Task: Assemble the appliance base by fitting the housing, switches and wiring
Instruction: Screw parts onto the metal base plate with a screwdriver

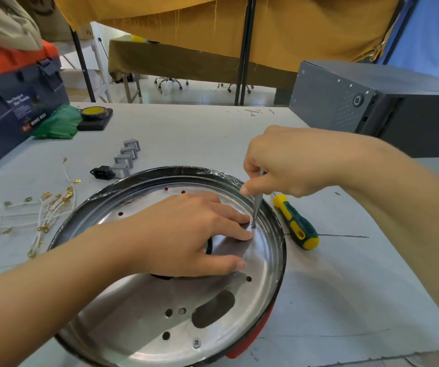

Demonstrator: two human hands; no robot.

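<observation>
Beside the housing [144, 324] lie wires [46, 207], switches [128, 156] and a yellow-green screwdriver [296, 223]; right grip [279, 165] pinches a driver [256, 202], left [186, 234] spread.

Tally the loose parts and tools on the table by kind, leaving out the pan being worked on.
Grey switches: 4
Black power socket: 1
Screwdrivers: 2, one on the table, one in the right hand
Wire bundle: 1
Tape roll: 1
Total: 9

A pale grey counter [186, 133] carries everything. On it lie a round metal housing [144, 337], a yellow-green screwdriver [296, 223] just beside its right rim, white wires with gold terminals [46, 207] on the left, four grey switches [128, 156], a black socket [102, 172], a blue toolbox [14, 109], a green bag [59, 125] and a dark grey box [372, 102].
</observation>
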